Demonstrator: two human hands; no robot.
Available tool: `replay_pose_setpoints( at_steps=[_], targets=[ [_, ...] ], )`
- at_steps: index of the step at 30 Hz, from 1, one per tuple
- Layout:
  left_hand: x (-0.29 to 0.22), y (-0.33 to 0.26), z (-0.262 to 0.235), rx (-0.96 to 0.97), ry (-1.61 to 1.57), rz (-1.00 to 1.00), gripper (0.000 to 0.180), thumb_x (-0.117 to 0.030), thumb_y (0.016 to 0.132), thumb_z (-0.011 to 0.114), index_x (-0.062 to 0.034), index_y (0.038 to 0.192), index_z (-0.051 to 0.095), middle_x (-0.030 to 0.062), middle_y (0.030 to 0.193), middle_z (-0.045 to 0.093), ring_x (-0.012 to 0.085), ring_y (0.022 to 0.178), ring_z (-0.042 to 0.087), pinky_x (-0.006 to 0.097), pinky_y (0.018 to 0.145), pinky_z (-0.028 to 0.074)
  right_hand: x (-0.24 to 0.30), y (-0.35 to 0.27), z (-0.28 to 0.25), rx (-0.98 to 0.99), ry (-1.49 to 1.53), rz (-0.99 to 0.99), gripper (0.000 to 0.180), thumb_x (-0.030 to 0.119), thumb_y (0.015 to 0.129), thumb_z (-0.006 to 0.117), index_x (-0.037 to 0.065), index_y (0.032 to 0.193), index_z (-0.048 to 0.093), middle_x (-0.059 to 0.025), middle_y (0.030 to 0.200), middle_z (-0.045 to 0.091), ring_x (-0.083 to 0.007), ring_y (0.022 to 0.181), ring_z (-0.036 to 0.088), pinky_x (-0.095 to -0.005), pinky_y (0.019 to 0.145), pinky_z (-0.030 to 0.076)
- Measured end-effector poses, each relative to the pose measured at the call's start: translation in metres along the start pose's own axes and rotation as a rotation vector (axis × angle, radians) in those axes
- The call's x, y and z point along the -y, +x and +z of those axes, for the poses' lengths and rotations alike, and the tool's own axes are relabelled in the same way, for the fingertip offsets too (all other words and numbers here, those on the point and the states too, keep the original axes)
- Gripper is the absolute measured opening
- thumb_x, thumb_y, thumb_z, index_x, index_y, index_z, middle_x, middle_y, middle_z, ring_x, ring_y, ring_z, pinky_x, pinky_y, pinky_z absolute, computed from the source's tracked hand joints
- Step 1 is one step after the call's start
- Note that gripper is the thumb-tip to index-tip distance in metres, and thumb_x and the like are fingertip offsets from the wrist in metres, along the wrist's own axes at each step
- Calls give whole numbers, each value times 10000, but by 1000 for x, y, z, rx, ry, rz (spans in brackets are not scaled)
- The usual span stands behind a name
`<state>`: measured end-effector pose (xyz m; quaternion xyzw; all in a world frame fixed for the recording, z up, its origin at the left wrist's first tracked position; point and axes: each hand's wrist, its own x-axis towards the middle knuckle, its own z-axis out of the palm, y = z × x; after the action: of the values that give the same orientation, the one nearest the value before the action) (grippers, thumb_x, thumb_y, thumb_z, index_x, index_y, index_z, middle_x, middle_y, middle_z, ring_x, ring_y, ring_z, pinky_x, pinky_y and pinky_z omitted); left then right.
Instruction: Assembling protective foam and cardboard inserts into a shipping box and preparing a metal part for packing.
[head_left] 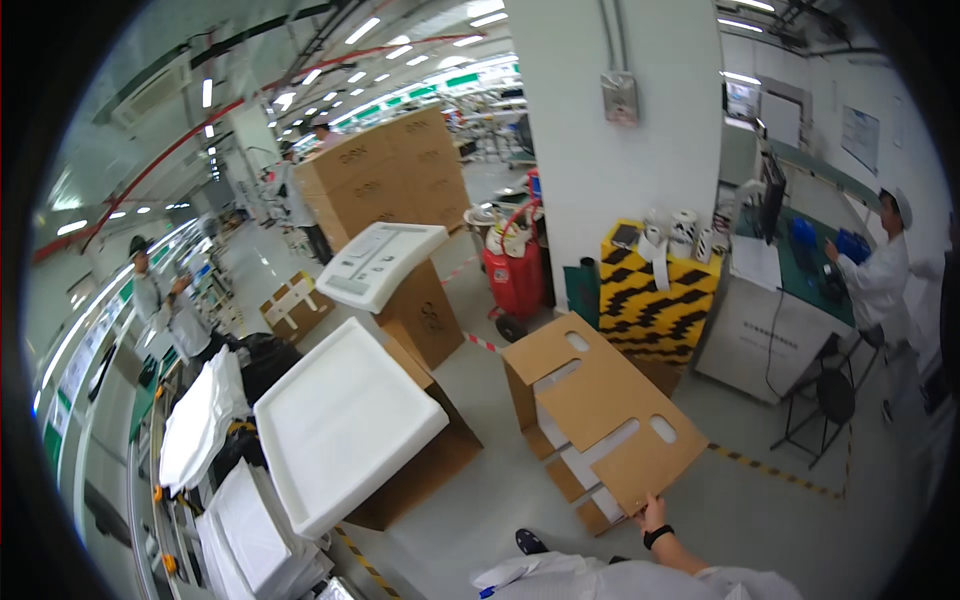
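Note:
My right hand [655, 518], with a black band at the wrist, pinches the near corner of a flat brown cardboard sheet [607, 405]. The sheet has oval cutouts and a notched side. It lies tilted across the top of an open cardboard box [523, 408], and white pieces show through the gaps. My left hand is not in the picture. To the left, a large white foam tray [345, 425] rests on another cardboard box [425, 475]. Behind it, a white molded foam piece [383, 263] sits on a box [422, 315].
White wrapped sheets [250, 530] are stacked at the lower left beside a workbench rail. Ahead stand a pillar [620, 170], a red wheeled tank [514, 270] and a yellow-black striped stand [655, 300]. A seated person [885, 260] works at a desk on the right; a large carton stack [385, 175] stands behind.

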<state>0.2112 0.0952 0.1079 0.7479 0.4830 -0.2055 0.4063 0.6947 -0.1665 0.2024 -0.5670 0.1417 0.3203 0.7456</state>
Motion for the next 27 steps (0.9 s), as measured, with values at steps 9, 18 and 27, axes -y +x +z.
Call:
replay_pose_setpoints(
  at_steps=[9,18,27],
  targets=[
    [33,98,-91,71,105,164,457,-457,796,536,-126,1086,663,140,1118,630,304,1052,581,376,918,442,-44,58,11,-331,-302,-319,577,244,894,566,-13,1337,300,-178,1309,446,-302,1174,477,-402,977,390],
    [-19,144,-142,-71,6,6,492,-483,783,548,-109,1083,659,142,980,679,294,967,631,362,865,478,28,18,87,-769,-927,-111,768,400,831,618,-32,1366,279,-283,1415,271,-400,1297,304,-457,1077,251],
    [-102,193,-168,-106,-72,-6,495,-481,795,548,-101,1096,648,148,975,679,291,963,633,362,856,481,91,87,142,-207,-1562,-442,960,621,728,573,47,1429,256,-317,1477,10,-458,1375,-47,-621,1064,-27]
  ],
)
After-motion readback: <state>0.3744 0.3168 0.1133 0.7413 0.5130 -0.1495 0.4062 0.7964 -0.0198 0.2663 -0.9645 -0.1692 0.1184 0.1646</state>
